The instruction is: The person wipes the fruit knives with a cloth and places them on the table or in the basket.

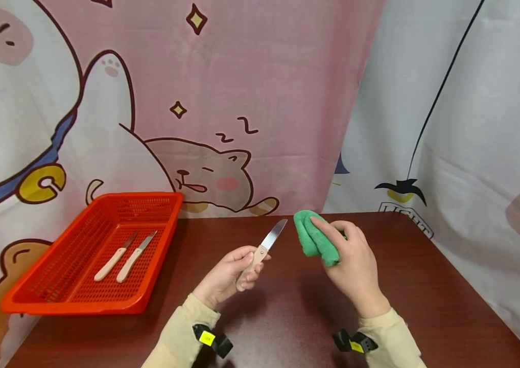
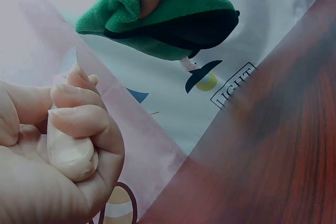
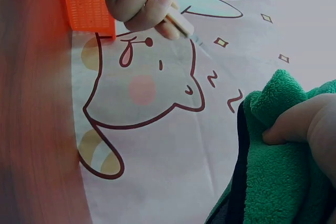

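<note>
My left hand (image 1: 230, 273) grips a knife (image 1: 260, 253) by its pale wooden handle, the blade tilted up and to the right above the table. In the left wrist view the fingers curl round the handle (image 2: 71, 153). To the right, my right hand (image 1: 354, 260) holds a folded green cloth (image 1: 315, 237), pinched between thumb and fingers. The cloth (image 3: 278, 166) is fuzzy with a dark edge in the right wrist view. A gap lies between the blade tip and the cloth; they do not touch.
A red plastic basket (image 1: 149, 286) stands at the left of the dark wooden table (image 1: 283, 317). Two more knives with pale handles, one of them this knife (image 1: 133, 258), lie side by side in it. A printed cartoon curtain (image 1: 283, 102) hangs behind the table.
</note>
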`<action>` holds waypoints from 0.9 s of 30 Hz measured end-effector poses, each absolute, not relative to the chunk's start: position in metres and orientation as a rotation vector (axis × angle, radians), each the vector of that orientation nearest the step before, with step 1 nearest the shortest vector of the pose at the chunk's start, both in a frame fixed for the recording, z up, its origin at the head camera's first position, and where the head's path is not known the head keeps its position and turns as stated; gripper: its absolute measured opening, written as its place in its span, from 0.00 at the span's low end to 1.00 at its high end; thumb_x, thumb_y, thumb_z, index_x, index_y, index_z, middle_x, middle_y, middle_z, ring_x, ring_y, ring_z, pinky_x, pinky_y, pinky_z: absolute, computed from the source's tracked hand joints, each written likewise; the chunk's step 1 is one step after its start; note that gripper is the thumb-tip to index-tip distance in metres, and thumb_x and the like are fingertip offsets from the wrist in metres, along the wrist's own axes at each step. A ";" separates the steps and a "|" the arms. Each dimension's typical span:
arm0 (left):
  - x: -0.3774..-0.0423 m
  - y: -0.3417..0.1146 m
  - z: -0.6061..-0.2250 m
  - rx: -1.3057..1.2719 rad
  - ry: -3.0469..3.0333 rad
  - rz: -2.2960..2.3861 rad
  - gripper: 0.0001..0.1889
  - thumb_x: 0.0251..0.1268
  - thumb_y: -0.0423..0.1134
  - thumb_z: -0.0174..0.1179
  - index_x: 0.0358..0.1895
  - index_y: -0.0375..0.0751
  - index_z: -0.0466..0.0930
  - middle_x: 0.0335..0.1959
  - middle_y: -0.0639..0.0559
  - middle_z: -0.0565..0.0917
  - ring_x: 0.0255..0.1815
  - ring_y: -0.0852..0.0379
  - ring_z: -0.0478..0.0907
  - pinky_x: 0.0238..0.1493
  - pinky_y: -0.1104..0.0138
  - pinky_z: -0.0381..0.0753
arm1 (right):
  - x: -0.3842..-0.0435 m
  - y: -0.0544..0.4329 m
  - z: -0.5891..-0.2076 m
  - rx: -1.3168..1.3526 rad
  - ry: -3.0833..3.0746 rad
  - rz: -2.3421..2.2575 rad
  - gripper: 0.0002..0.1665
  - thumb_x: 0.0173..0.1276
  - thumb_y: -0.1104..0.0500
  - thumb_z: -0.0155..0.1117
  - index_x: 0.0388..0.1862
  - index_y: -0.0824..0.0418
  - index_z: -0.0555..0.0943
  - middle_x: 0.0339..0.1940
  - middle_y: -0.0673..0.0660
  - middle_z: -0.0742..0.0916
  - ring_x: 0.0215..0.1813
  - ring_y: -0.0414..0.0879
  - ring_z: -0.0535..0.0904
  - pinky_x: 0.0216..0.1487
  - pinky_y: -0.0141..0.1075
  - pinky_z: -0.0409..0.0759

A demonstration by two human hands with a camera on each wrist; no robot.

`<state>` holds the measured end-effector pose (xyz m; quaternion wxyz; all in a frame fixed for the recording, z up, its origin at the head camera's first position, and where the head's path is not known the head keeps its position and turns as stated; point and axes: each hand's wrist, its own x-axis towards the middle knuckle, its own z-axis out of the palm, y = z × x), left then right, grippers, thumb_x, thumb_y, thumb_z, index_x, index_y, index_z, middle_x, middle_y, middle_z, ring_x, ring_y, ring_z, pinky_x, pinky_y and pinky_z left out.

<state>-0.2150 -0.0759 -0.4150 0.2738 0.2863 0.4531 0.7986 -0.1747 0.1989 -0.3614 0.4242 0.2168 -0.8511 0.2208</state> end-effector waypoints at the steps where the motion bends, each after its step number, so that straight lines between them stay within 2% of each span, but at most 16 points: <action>1: -0.215 -0.076 -0.415 0.766 1.218 2.148 0.15 0.82 0.34 0.38 0.55 0.33 0.75 0.31 0.52 0.76 0.24 0.63 0.66 0.21 0.75 0.63 | -0.173 0.198 -0.361 0.554 -2.128 0.560 0.49 0.39 0.77 0.68 0.64 0.47 0.79 0.46 0.59 0.79 0.50 0.58 0.75 0.34 0.49 0.77; 10: -0.214 -0.076 -0.416 0.792 1.175 2.163 0.16 0.82 0.34 0.36 0.56 0.32 0.74 0.32 0.53 0.76 0.24 0.64 0.67 0.21 0.75 0.62 | -0.167 0.180 -0.363 0.692 -2.134 0.559 0.52 0.36 0.77 0.71 0.64 0.45 0.79 0.46 0.58 0.79 0.49 0.54 0.75 0.33 0.46 0.79; 17: -0.212 -0.075 -0.415 0.744 1.217 2.169 0.16 0.82 0.33 0.36 0.51 0.41 0.77 0.32 0.52 0.75 0.24 0.64 0.67 0.22 0.75 0.65 | -0.167 0.168 -0.369 0.792 -2.164 0.552 0.51 0.37 0.73 0.77 0.64 0.43 0.79 0.46 0.56 0.80 0.47 0.51 0.76 0.36 0.45 0.80; 27: -0.210 -0.071 -0.416 0.807 1.201 2.137 0.16 0.82 0.34 0.36 0.49 0.47 0.77 0.32 0.55 0.77 0.24 0.64 0.67 0.23 0.75 0.64 | -0.167 0.162 -0.375 0.808 -2.179 0.532 0.50 0.38 0.72 0.76 0.63 0.41 0.79 0.44 0.55 0.80 0.44 0.49 0.77 0.35 0.43 0.79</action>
